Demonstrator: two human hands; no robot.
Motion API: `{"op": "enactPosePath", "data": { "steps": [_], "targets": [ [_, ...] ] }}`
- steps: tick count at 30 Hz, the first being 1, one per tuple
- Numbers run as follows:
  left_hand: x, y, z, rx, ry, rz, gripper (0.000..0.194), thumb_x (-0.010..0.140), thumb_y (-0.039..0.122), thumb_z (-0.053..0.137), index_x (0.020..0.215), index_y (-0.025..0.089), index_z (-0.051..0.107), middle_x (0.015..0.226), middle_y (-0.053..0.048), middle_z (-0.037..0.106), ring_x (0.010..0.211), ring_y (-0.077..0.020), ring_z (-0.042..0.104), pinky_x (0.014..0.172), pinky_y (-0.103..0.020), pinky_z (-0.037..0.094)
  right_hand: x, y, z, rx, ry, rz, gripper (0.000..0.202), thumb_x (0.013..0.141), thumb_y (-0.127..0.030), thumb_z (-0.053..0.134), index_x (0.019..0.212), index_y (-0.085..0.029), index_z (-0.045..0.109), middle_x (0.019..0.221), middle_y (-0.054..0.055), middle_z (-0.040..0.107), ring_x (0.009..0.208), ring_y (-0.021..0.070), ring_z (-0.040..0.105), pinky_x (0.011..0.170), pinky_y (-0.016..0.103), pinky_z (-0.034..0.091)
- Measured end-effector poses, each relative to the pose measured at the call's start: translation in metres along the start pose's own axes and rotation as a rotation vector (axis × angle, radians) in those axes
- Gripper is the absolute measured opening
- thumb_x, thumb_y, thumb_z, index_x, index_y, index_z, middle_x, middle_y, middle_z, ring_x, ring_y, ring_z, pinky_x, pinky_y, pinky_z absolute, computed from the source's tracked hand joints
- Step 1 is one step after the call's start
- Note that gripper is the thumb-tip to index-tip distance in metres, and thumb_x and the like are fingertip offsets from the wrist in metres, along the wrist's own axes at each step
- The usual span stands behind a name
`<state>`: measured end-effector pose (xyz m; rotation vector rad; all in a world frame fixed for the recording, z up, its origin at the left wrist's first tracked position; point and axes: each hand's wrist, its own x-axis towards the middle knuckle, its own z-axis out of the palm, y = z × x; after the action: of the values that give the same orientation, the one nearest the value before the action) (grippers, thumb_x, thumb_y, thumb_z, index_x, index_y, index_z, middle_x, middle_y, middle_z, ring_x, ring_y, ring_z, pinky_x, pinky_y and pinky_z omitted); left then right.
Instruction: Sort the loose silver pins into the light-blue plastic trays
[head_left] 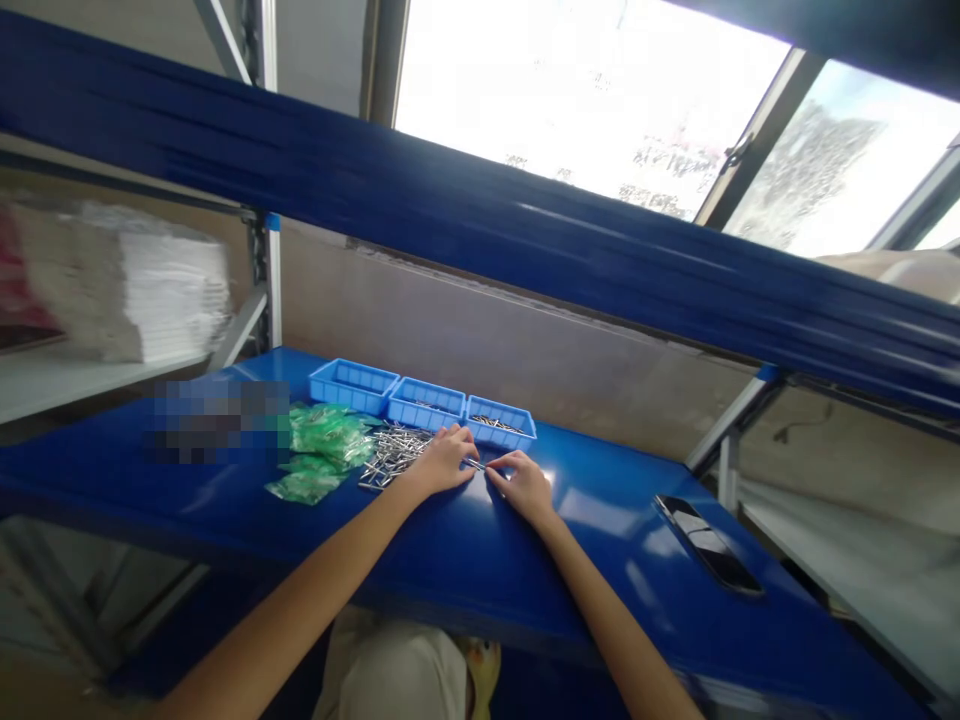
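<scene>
Over the middle of the blue table (600,540), my left hand (444,462) and my right hand (523,484) face each other with fingertips nearly meeting. Thin, shiny metal pins (475,464) lie between them, pinched at the left end by my left hand and at the right end by my right. How many pins there are is too small to tell. A heap of similar metal pins (391,452) spreads beside my left hand, which partly covers it. Just behind my hands stands a blue bin (501,432) holding pins.
Two more blue bins, a middle bin (426,408) and a left bin (352,390), continue the row. Green plastic bags (322,445) lie left of the heap. A phone (709,545) rests at the right. A blue shelf beam (480,230) crosses above the table.
</scene>
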<state>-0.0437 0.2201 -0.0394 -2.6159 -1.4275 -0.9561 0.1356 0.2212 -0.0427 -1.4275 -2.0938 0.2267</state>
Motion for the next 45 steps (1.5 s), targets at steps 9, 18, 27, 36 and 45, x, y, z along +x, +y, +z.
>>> {"op": "enactPosePath", "data": {
  "steps": [9,18,27,36,45],
  "targets": [
    [0.001,0.002,0.000,0.000,0.027,-0.015,0.016,0.074,0.028,0.055,0.083,0.019,0.066,0.093,-0.006,0.056,0.094,-0.0229,0.049,0.084,-0.039,0.035,0.002,0.002,0.002,0.002,-0.024,-0.004,0.023,0.075,-0.039,0.052,0.078,-0.024,0.068,0.088,0.000,0.061,0.065,0.0111,0.056,0.054,0.021,0.040],
    [0.001,0.006,-0.005,0.032,-0.053,-0.001,0.020,0.079,0.028,0.051,0.089,0.019,0.065,0.089,-0.004,0.060,0.088,-0.0197,0.053,0.081,-0.036,0.035,0.004,0.005,0.006,0.009,-0.007,0.007,0.021,0.078,-0.037,0.049,0.081,-0.023,0.064,0.091,0.000,0.059,0.063,0.0116,0.055,0.056,0.024,0.039],
    [0.003,0.008,-0.007,0.083,0.033,-0.030,0.019,0.083,0.023,0.048,0.090,0.020,0.065,0.086,-0.002,0.064,0.083,-0.0177,0.055,0.077,-0.033,0.036,0.006,-0.001,0.008,0.127,0.065,-0.054,0.022,0.080,-0.040,0.047,0.083,-0.022,0.060,0.089,0.000,0.058,0.056,0.0105,0.052,0.054,0.024,0.038],
    [0.005,0.009,-0.009,-0.011,0.071,-0.013,0.014,0.079,0.022,0.054,0.084,0.019,0.067,0.083,-0.002,0.065,0.082,-0.0175,0.055,0.074,-0.030,0.037,0.005,0.000,0.008,0.122,-0.005,-0.116,0.017,0.081,-0.036,0.047,0.083,-0.023,0.057,0.091,0.000,0.055,0.059,0.0106,0.053,0.055,0.024,0.039],
    [0.006,0.007,-0.010,-0.083,0.063,-0.021,0.015,0.079,0.023,0.054,0.086,0.018,0.067,0.082,-0.003,0.065,0.080,-0.0156,0.055,0.072,-0.026,0.039,0.009,0.006,0.005,0.245,0.090,-0.165,0.020,0.084,-0.036,0.042,0.085,-0.020,0.054,0.090,0.003,0.053,0.062,0.0117,0.052,0.060,0.026,0.043]
  ]
}}
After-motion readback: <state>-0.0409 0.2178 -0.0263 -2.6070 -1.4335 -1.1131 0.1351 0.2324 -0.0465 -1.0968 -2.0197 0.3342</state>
